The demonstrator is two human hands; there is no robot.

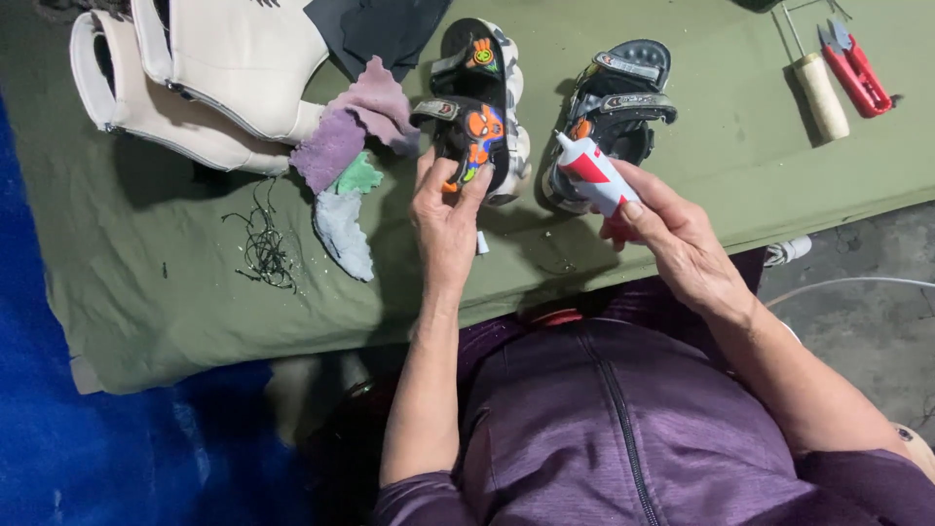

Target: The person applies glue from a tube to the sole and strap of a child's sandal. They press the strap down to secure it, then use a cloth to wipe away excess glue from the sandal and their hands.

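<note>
The left hand (446, 216) pinches the front strap of a small black sandal (479, 107), fingertips closed on its orange and blue cartoon patch. The right hand (672, 239) is clenched around a white glue tube (590, 170) with a red triangular label, nozzle pointing up and left toward the sandal. Just beyond the tube's tip lies the second sandal (616, 107). A small white piece under the left palm may be the cap. Left of the left fingers lie purple and grey fabric scraps (346, 156).

I saw a small black child's sandal (474, 117) with an orange cartoon patch, lying on the green table, its strap pinched. A white glue tube (594, 173) with red marking was held tilted, nozzle pointing up-left.
</note>
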